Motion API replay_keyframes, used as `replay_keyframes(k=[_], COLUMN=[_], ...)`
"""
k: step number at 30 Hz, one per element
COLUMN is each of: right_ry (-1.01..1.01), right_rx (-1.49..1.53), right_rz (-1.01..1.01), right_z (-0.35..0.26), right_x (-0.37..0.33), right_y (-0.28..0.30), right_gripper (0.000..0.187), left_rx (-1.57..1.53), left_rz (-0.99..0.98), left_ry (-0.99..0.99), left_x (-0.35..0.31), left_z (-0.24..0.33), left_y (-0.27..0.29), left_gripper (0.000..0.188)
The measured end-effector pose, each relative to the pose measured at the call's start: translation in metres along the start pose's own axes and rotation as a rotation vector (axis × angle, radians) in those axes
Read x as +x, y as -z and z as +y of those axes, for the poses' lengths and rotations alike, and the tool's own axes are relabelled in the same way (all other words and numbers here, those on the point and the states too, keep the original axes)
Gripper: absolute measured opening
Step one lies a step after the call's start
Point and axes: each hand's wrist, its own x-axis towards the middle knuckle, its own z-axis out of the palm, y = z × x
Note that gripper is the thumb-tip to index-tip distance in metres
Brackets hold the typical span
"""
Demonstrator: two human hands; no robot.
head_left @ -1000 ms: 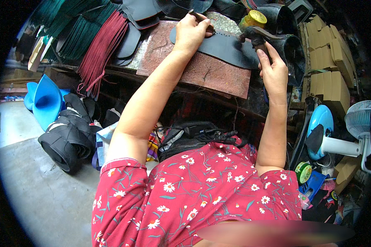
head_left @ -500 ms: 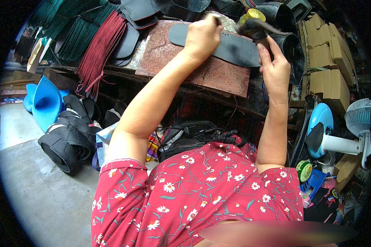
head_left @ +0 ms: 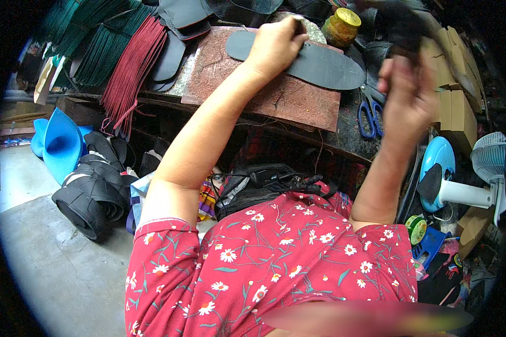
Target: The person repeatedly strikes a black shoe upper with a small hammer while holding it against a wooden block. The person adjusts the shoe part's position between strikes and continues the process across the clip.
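Note:
A black shoe sole (head_left: 326, 67) lies flat across a reddish-brown board (head_left: 219, 78) on the workbench. Over the sole's middle, my left hand (head_left: 275, 48) is closed in a fist, upright. It grips a short dark tool whose end barely shows above the fingers; its kind is hidden. Raised at the right, my right hand (head_left: 409, 92) is wrapped round the handle of a hammer (head_left: 407, 31). Hand and hammer are smeared by motion, and the hammer is well apart from the sole and the left fist.
Blue-handled scissors (head_left: 368, 119) lie right of the board, with a yellow jar (head_left: 342, 27) behind. Bundled red strips (head_left: 134, 70), green strips (head_left: 104, 56) and more black soles (head_left: 168, 59) crowd the left. Cardboard boxes (head_left: 452, 115) and a fan (head_left: 489, 157) stand at the right.
My right hand has swung the hammer up and to the right, away from the left fist, uncovering the scissors and the sole's right end. My left hand has barely shifted.

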Motion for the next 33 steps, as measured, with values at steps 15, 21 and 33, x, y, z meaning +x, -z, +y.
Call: replay_keyframes(k=[15,21,33], right_ry=[-0.284,-0.401,-0.135], right_rx=[-0.698,-0.571,-0.125], right_rz=[-0.362,-0.358,-0.146], right_z=[0.083,0.078,0.026], right_x=[-0.016,-0.009,-0.005], right_y=[-0.012,-0.008,-0.020], right_gripper=[0.048,0.047,0.039], left_rx=[-0.766,-0.612,0.231], left_rz=[0.135,0.105,0.052], left_ry=[0.501,0.421,-0.144], left_x=[-0.001,-0.015,-0.009], left_z=[-0.027,-0.034,0.003], left_y=[0.020,0.015,0.011], left_gripper=[0.008,0.014,0.019])
